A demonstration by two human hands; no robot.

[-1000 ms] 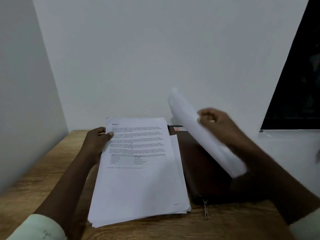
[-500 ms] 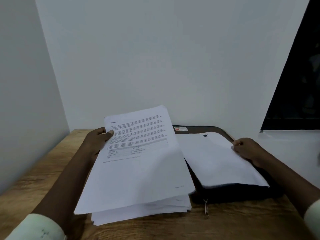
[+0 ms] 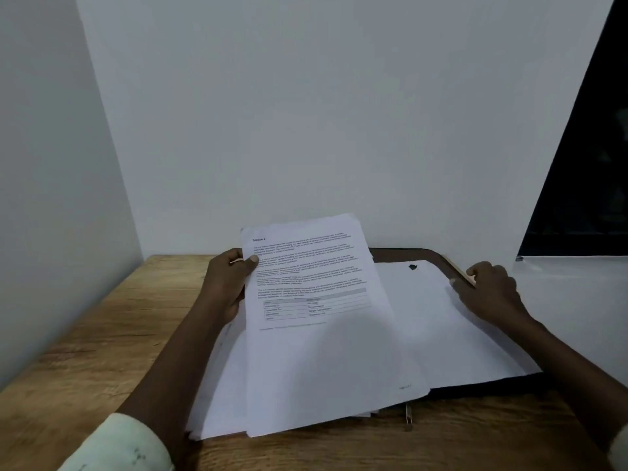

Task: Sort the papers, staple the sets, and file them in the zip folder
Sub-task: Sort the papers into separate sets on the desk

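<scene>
- Gripping a printed sheet (image 3: 316,300) headed "Section 2" by its left edge, the left hand (image 3: 227,287) is pinching it with the thumb on top.
- That sheet is tilting up at its far end and is covering most of the paper stack (image 3: 217,396) on the wooden table (image 3: 85,334).
- The right hand (image 3: 489,294) is resting knuckles-up at the far right edge of 1 blank sheet (image 3: 458,334); I cannot tell whether it is pinching or only pressing.
- The blank sheet is lying on the dark zip folder (image 3: 407,253), which is sitting just right of the stack, against the wall, with its zipper pull (image 3: 408,416) lying at the near edge.
</scene>
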